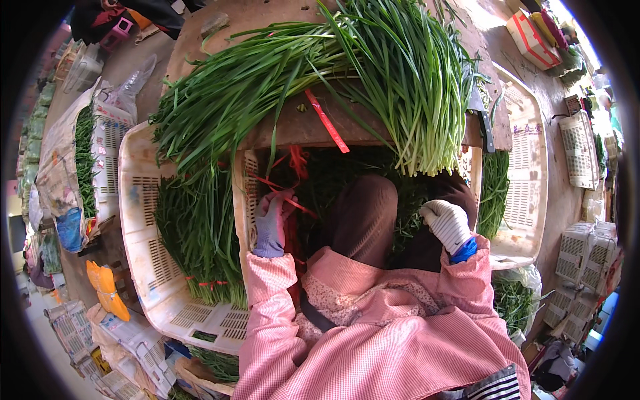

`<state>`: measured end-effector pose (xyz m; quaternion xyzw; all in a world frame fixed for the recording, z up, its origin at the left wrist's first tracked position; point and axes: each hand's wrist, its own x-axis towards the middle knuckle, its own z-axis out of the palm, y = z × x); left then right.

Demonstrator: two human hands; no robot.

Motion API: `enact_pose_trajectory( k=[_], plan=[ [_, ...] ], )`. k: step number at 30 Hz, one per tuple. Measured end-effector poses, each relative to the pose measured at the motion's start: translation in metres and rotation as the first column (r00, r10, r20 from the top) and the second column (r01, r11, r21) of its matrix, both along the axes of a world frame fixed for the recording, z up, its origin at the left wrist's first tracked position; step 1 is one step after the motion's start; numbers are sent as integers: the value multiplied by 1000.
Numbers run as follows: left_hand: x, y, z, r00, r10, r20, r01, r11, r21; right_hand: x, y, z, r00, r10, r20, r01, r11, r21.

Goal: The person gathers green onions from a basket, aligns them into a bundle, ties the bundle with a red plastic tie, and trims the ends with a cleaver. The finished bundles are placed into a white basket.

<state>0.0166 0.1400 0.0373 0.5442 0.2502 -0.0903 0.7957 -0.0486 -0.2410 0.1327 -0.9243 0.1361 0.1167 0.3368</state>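
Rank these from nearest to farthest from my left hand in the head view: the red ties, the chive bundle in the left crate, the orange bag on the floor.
1. Red ties, at the left hand.
2. Chive bundle, left, in the white crate.
3. Orange bag, far left on the floor.

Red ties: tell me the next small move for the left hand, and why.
Probably pull one red tie free. The gloved left hand is already at the hanging red ties, while a loose pile of green chives lies on the board above. The right hand rests on the knee.

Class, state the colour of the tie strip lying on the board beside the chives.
Red; the tie strip shows in the head view.
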Motion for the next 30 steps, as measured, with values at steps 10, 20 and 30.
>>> enact_pose_trajectory(
  k=[10,20,30],
  plan=[
    [-47,8,25,989,-2,146,27,985,-173,1,3,5,994,-84,-65,89,993,78],
    [-154,19,132,987,-156,-45,156,988,-3,-8,106,64,933,357,50,-325,773,545],
    [-152,-20,164,745,-661,89,564,696,446,-25,161,98,945,322,-49,-125,497,859]
  ],
)
